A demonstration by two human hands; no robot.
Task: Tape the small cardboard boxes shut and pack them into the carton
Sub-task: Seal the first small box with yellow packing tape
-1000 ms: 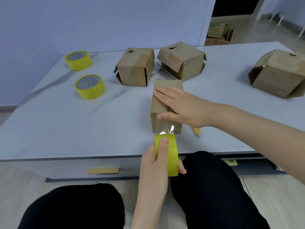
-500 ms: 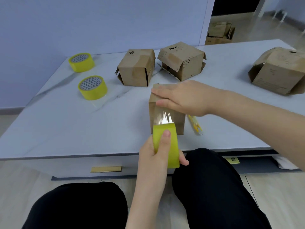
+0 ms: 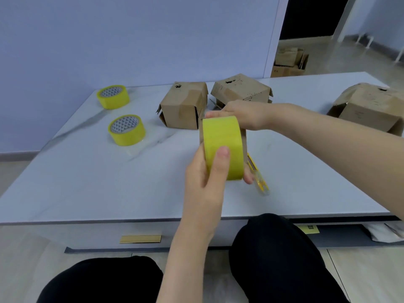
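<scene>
Mid-taping, by the look of it. Holding yellow tape roll in left grip, curled round it with thumb flat on the outer band and fingertips showing past the right rim. Held on edge above the worktop, directly in front of the small box. Only thin slivers of that box visible either side of the roll, so cannot tell seam or tape strip. Pressing on the box top with right grip, fingers laid fairly straight, pinching nothing. Key relation: box straight beyond the roll, away from the body, touching or just behind, cannot tell which. Roll axis left-right, so likely unrolling along the near-far line over the top. Left grip nearer the roll, right nearer the box. Yellow box cutter on the worktop just right of the box, nearest the left fingertips, probably wanted for the cut. Waiting further back: back-left box, back-centre box, far-right box, flaps looking loose. Spare rolls at far left. No carton made out on the worktop.
</scene>
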